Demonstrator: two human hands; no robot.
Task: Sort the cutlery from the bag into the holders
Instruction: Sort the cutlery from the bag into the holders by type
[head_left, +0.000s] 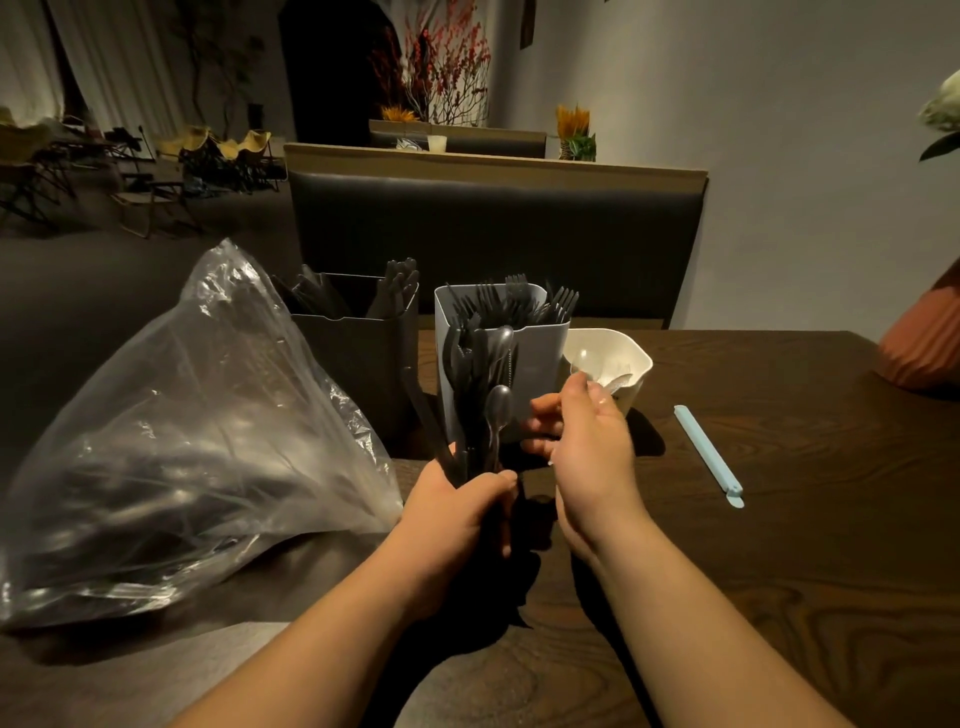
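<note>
The dark wooden table (779, 545) carries a plastic bag (197, 441), three holders (530, 374) and a blue clip (709, 454).

Bundle of black cutlery (475, 410) gripped upright by left hand (457, 512), right hand (584, 447) held beside it, three holders behind, clear bag (171, 447) laid at left.

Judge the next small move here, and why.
Probably the right hand pinches one spoon from the bundle gripped by the left hand and carries it to the cream holder; the grey holder already shows forks.
</note>
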